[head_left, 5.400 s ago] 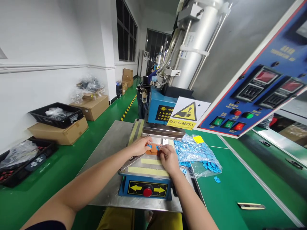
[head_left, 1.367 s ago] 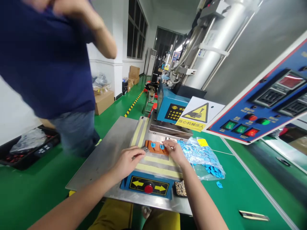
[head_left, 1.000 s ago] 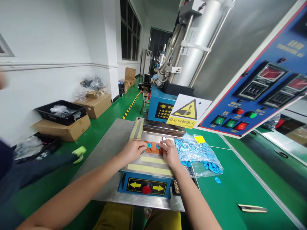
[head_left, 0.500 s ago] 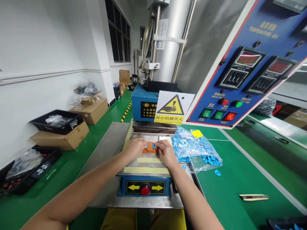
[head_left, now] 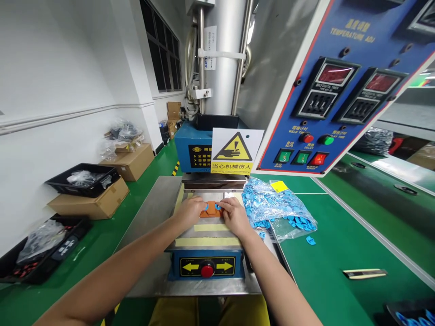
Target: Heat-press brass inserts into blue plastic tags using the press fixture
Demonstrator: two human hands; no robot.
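An orange block (head_left: 211, 209) lies on the machine's metal plate, just in front of the metal press bar (head_left: 214, 185). My left hand (head_left: 190, 212) is closed at the block's left end, its fingertips on a small blue piece (head_left: 205, 207). At the right end, the closed fingers of my right hand (head_left: 234, 214) touch another blue piece (head_left: 218, 207). Both pieces are partly covered by my fingertips.
A warning card (head_left: 237, 151) hangs before the blue machine head. The control box (head_left: 322, 104) slants at upper right. A bag of blue pieces (head_left: 275, 203) sits right of the plate, a cutter (head_left: 364, 274) farther right. A red button (head_left: 207, 270) is in front.
The view has shifted slightly to the right, so the machine stands a little farther left. Both hands remain at the ends of the orange block.
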